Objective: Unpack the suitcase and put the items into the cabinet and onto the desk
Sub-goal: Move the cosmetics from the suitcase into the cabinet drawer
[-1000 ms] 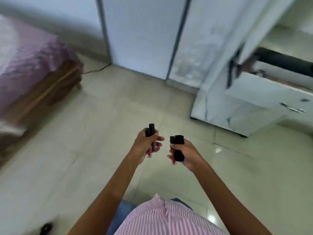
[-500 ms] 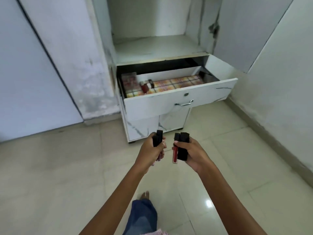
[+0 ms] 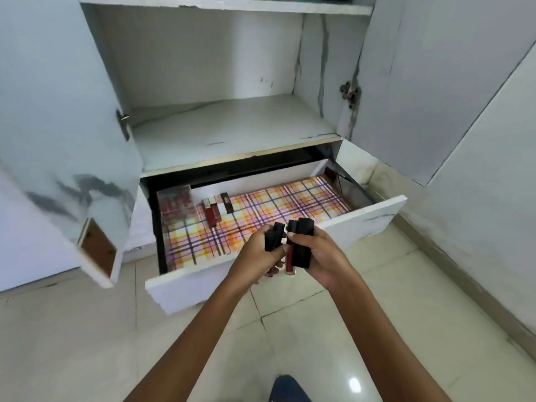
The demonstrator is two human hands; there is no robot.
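My left hand (image 3: 256, 255) grips black-capped lip gloss tubes (image 3: 273, 240). My right hand (image 3: 324, 256) grips several more black-capped tubes (image 3: 301, 245), one showing red liquid. Both hands hover over the front edge of the open cabinet drawer (image 3: 362, 224), which is lined with plaid paper. Inside the drawer at the back left lie a few lip glosses (image 3: 216, 208) beside a clear box of red items (image 3: 177, 206). The suitcase is out of view.
Above the drawer is a bare white cabinet shelf (image 3: 226, 132). The left cabinet door (image 3: 58, 140) and right cabinet door (image 3: 420, 82) stand open. A wall (image 3: 493, 198) runs along the right. Pale floor tiles (image 3: 72, 343) lie below.
I have turned from the bed and walked up to the cabinet. The drawer is now directly under my hands, and the two hands have come closer together.
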